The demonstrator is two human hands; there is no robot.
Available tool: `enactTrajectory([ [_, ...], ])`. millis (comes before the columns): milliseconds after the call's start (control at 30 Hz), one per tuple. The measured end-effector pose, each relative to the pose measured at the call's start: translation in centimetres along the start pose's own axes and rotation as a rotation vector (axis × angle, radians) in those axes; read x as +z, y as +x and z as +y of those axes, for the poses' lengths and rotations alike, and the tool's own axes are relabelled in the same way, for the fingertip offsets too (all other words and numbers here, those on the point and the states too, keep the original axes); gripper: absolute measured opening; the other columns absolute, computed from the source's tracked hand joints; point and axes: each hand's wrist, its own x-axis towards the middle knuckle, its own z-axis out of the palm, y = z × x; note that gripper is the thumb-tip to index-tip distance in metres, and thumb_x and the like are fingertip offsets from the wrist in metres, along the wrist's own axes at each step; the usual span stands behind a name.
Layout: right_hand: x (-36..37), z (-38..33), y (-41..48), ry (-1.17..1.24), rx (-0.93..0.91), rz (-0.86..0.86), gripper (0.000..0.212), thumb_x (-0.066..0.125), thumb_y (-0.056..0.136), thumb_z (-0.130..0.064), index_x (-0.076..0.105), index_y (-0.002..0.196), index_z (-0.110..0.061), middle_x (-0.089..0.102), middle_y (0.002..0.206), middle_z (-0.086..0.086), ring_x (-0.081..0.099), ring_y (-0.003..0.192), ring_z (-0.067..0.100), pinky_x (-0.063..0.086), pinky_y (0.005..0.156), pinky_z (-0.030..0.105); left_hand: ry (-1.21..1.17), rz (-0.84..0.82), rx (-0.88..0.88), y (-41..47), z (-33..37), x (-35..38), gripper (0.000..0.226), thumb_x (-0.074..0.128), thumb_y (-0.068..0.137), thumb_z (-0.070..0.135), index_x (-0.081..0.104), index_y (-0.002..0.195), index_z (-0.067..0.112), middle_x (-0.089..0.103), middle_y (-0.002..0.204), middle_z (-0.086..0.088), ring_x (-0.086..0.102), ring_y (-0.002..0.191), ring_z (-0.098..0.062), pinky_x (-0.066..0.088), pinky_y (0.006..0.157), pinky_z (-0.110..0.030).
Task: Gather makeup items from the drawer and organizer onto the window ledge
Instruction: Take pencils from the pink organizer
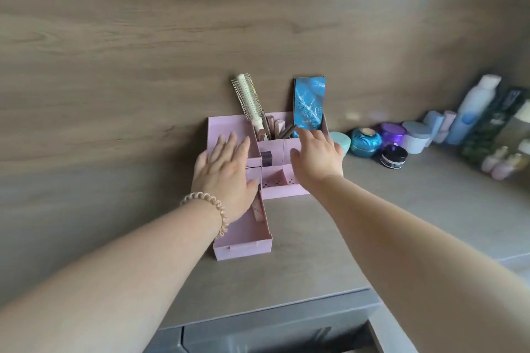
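Observation:
A pink organizer (pixel 226 127) stands against the wood wall on the grey ledge (pixel 315 252). Its small drawer (pixel 243 246) is pulled out toward me, with a pink tube (pixel 258 210) lying inside. In the back compartments stand a round hairbrush (pixel 249 100), several brown makeup sticks (pixel 276 129) and a blue feather-patterned box (pixel 309 104). A dark item (pixel 266 158) sits in a middle compartment. My left hand (pixel 226 172) hovers flat over the organizer's left side, fingers spread, holding nothing. My right hand (pixel 317 156) reaches over the right side, fingertips near the blue box, empty.
Jars and pots (pixel 366 143) line the wall to the right of the organizer, among them a black-lidded jar (pixel 393 156). Tall bottles (pixel 473 109) and small pink bottles (pixel 502 165) stand at far right. A grey drawer front (pixel 272 332) lies below the ledge's near edge.

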Motion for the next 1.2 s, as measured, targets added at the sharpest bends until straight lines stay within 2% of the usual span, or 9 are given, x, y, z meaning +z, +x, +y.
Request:
enactTrajectory([
  [167,2.8,0.0,4.4,0.015,0.004,-0.011,0.042,0.041,0.092,-0.029,0.041,0.133,-0.02,0.049,0.131,0.011,0.041,0.122,0.032,0.033,0.098,0.044,-0.034,0.125,-0.042,0.2,0.1,2.9,0.073,0.049,0.084,0.047,0.016,0.147,0.033,0.014,0.158,0.008,0.004,0.146,-0.014,-0.001,0.116,-0.041],
  [300,4.3,-0.6,6.5,0.029,0.092,0.007,0.035,0.038,0.094,-0.027,0.047,0.125,-0.015,0.046,0.126,0.013,0.041,0.119,0.033,0.035,0.094,0.045,-0.005,0.218,-0.024,0.3,0.0,3.7,0.072,0.051,0.076,0.046,0.031,0.143,0.029,0.033,0.152,0.003,0.027,0.141,-0.021,0.006,0.112,-0.041],
  [467,5.0,-1.1,8.0,0.174,0.157,0.081,0.033,0.044,0.095,-0.037,0.06,0.108,-0.012,0.051,0.112,0.013,0.051,0.103,0.035,0.041,0.086,0.042,0.003,0.225,-0.04,0.3,0.0,3.9,0.071,0.051,0.075,0.045,0.035,0.142,0.027,0.04,0.148,0.003,0.037,0.135,-0.021,0.012,0.111,-0.043],
  [633,4.4,-2.0,8.5,0.418,0.104,0.069,0.012,0.057,0.085,-0.023,0.064,0.094,-0.019,0.065,0.099,0.01,0.06,0.089,0.03,0.047,0.078,0.034,0.009,0.187,-0.028,0.3,-0.1,3.8,0.075,0.051,0.077,0.045,0.026,0.146,0.029,0.03,0.153,0.006,0.028,0.139,-0.019,0.01,0.114,-0.043],
  [867,-1.2,-2.9,7.4,0.633,0.096,0.301,0.017,0.057,0.081,-0.03,0.068,0.092,-0.026,0.069,0.09,-0.003,0.061,0.093,0.024,0.046,0.087,0.046,0.005,0.082,-0.05,0.4,0.2,3.1,0.078,0.048,0.082,0.045,0.008,0.148,0.033,0.011,0.158,0.01,0.008,0.144,-0.015,0.001,0.117,-0.041],
  [1000,-4.5,-2.0,5.4,0.698,0.118,0.303,0.011,0.06,0.081,-0.029,0.069,0.087,-0.026,0.064,0.078,-0.007,0.063,0.087,0.023,0.047,0.087,0.048,-0.019,-0.055,-0.057,0.5,0.1,1.8,0.081,0.045,0.083,0.05,0.0,0.148,0.033,0.004,0.159,0.01,-0.003,0.146,-0.014,-0.001,0.118,-0.041],
  [1100,-7.2,-1.7,2.9,0.787,0.139,0.247,0.01,0.061,0.086,-0.021,0.07,0.092,-0.019,0.066,0.079,-0.006,0.064,0.081,0.016,0.051,0.082,0.026,-0.123,-0.198,-0.107,0.8,0.2,-0.4,0.087,0.045,0.083,0.056,-0.005,0.149,0.03,-0.003,0.16,0.006,-0.011,0.146,-0.016,-0.004,0.118,-0.042],
  [1167,-8.3,-1.7,0.6,0.932,0.153,0.19,0.01,0.061,0.088,-0.013,0.068,0.095,-0.014,0.066,0.083,-0.004,0.062,0.076,0.006,0.046,0.072,0.008,-0.206,-0.188,-0.137,0.9,0.7,-1.9,0.087,0.045,0.083,0.06,-0.001,0.149,0.029,-0.003,0.16,0.005,-0.011,0.146,-0.017,-0.004,0.118,-0.044],
  [1200,-8.8,-1.8,-0.7,1.001,0.167,0.174,0.009,0.061,0.088,-0.011,0.067,0.095,-0.013,0.067,0.084,-0.004,0.062,0.075,0.001,0.045,0.071,0.006,-0.259,-0.164,-0.124,0.6,1.2,-2.8,0.085,0.044,0.082,0.061,0.002,0.149,0.03,0.0,0.16,0.006,-0.01,0.146,-0.017,-0.003,0.117,-0.045],
])
